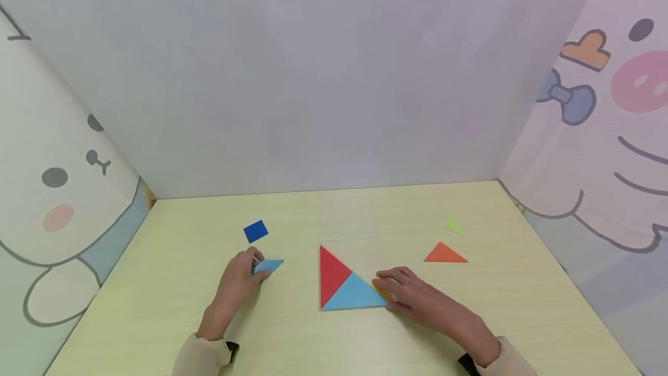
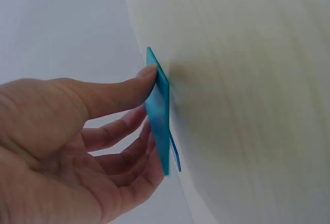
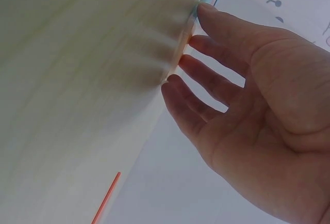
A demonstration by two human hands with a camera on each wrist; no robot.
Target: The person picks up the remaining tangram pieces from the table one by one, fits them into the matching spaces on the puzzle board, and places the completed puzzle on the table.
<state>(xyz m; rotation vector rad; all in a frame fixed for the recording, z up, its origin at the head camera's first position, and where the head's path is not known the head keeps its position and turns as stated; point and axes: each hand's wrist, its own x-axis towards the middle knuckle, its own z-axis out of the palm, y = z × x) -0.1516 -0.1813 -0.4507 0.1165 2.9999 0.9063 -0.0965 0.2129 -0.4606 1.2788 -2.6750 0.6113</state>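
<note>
My left hand (image 1: 240,280) pinches a light blue parallelogram tile (image 1: 269,265) between thumb and fingers; the left wrist view shows the tile (image 2: 160,115) tilted, nearly edge-on. My right hand (image 1: 420,302) rests its fingertips and thumb on a yellow-orange tile (image 1: 384,291), mostly covered by the fingers. That tile lies at the right side of a light blue triangle (image 1: 356,295). A red triangle (image 1: 331,274) meets the blue one along a slanting edge. In the right wrist view, the yellow-orange tile's edge (image 3: 181,46) runs along the fingertips.
Beyond my left hand lies a dark blue square (image 1: 256,231). An orange triangle (image 1: 445,253) and a light green triangle (image 1: 454,226) lie at the right. Faint pale outlines mark the table (image 1: 292,335) behind the joined tiles. Pale walls (image 1: 323,74) enclose the table's back and sides.
</note>
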